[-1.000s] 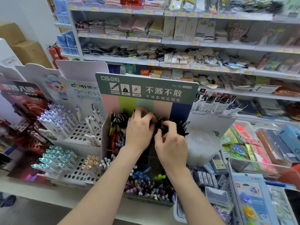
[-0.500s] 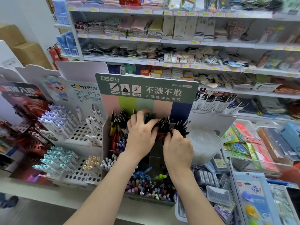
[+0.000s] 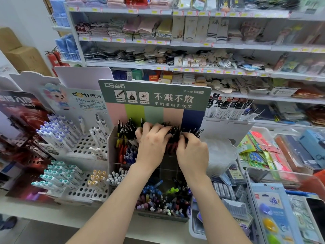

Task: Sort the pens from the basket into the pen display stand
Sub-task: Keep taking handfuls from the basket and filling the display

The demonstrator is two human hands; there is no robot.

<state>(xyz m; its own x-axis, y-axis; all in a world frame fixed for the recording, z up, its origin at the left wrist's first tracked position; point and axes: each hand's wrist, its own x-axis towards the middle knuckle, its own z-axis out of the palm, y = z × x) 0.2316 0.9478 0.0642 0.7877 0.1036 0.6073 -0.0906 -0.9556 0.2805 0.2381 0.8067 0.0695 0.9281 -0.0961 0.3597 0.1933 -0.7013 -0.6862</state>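
Observation:
The pen display stand [image 3: 111, 145] with a green header card [image 3: 154, 95] is straight in front of me. Its top tier holds several black pens [image 3: 127, 129]. My left hand [image 3: 151, 145] lies over the middle of that tier, its fingers curled across a bunch of black pens [image 3: 175, 132]. My right hand [image 3: 192, 153] is just to the right and touches the left fingertips, its fingers curled onto the same bunch. The compartment under my hands is hidden. Lower tiers hold red and blue pens [image 3: 127, 154] and mixed coloured pens [image 3: 158, 199].
A white pegboard stand [image 3: 84, 145] with white-and-purple and teal pens stands to the left. A stack of clear lids [image 3: 219, 154] and trays of packaged stationery [image 3: 263, 152] lie to the right. Shelves of socks [image 3: 140, 29] run behind. A white bin [image 3: 197, 232] is at lower right.
My right hand has shifted slightly up and to the right along the top tier. My left hand's fingers have spread further right over the black pens.

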